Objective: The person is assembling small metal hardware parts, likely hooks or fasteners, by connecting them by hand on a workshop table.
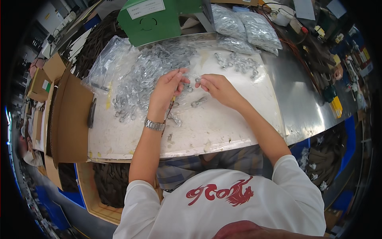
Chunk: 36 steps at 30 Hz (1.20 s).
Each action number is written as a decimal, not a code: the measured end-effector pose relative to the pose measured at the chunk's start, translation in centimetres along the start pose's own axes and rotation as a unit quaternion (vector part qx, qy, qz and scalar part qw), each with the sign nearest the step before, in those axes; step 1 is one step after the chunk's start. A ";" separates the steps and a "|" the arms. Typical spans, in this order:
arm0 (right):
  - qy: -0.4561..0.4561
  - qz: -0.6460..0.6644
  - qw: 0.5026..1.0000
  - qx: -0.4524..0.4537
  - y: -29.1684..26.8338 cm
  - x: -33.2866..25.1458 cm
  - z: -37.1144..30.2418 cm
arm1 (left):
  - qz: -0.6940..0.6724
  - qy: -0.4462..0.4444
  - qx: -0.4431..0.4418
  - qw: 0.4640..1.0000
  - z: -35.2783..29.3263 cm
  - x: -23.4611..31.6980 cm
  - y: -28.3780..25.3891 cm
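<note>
Over the white work surface [223,131] my two hands are close together with a small gap between them. My right hand [221,89] is closed, thumb and forefinger pinching a small shiny metal key ring [197,80]. My left hand [167,89] has its fingers curled together; what they hold is too small to make out. A thin dark strap [172,104] hangs below that palm, along the wrist with the metal watch. Several loose metal key rings with clasps [199,102] lie just below my hands. A large heap of them [145,79], mixed with clear plastic, spreads to the left.
A green machine [149,28] stands at the back. Filled clear bags [258,32] are stacked at the back right, near more loose key rings [238,63]. An open cardboard box [71,115] borders the left side. Dark strips fill a wooden crate [97,207] below the table.
</note>
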State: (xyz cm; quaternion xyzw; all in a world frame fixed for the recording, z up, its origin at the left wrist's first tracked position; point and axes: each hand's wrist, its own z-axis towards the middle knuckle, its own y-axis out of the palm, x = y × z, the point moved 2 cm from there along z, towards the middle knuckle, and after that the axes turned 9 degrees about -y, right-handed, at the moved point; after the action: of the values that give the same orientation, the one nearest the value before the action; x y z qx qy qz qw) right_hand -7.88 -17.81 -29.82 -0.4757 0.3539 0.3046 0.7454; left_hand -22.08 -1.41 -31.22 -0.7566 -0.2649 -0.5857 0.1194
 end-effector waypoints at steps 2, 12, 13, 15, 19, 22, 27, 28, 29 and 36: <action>0.002 -0.006 1.000 -0.010 0.1 0.5 -0.4 | 0.038 0.012 -0.079 0.996 -0.9 1.3 1.2; 0.052 0.134 0.989 0.041 1.2 2.1 -0.5 | 0.117 0.021 -0.156 0.981 -1.7 0.7 3.0; 0.087 0.207 0.974 0.030 1.2 2.3 -0.5 | 0.116 0.020 -0.156 0.981 -1.7 0.7 3.2; 0.087 0.233 0.968 0.019 1.0 2.4 -0.6 | 0.122 0.048 -0.111 0.985 -1.8 0.8 3.3; 0.076 0.283 0.956 0.026 1.4 2.1 -0.5 | 0.115 0.055 -0.106 0.986 -1.5 -0.1 3.5; 0.101 0.350 0.931 0.011 1.7 2.9 -0.4 | 0.254 0.216 0.042 0.942 -1.5 -1.0 4.3; 0.046 0.111 0.987 0.103 -1.4 3.3 -0.2 | 0.309 0.164 0.067 0.934 -1.7 -0.2 4.1; -0.022 -0.071 0.979 0.192 -2.6 2.9 -0.2 | 0.305 0.163 0.069 0.936 -1.5 -0.1 3.6; -0.021 -0.068 0.979 0.190 -3.6 2.8 -0.1 | 0.288 0.153 0.097 0.940 -1.1 0.2 3.1; -0.112 -0.167 0.979 -0.026 -1.2 -1.0 -1.5 | 0.177 0.143 0.134 0.965 -0.9 0.7 1.2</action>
State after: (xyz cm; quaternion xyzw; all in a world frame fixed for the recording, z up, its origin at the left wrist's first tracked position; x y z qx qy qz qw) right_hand -7.86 -19.77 -28.82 -0.5103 0.1755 0.2368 0.8079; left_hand -22.03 -2.62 -30.12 -0.6774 -0.1828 -0.6163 0.3576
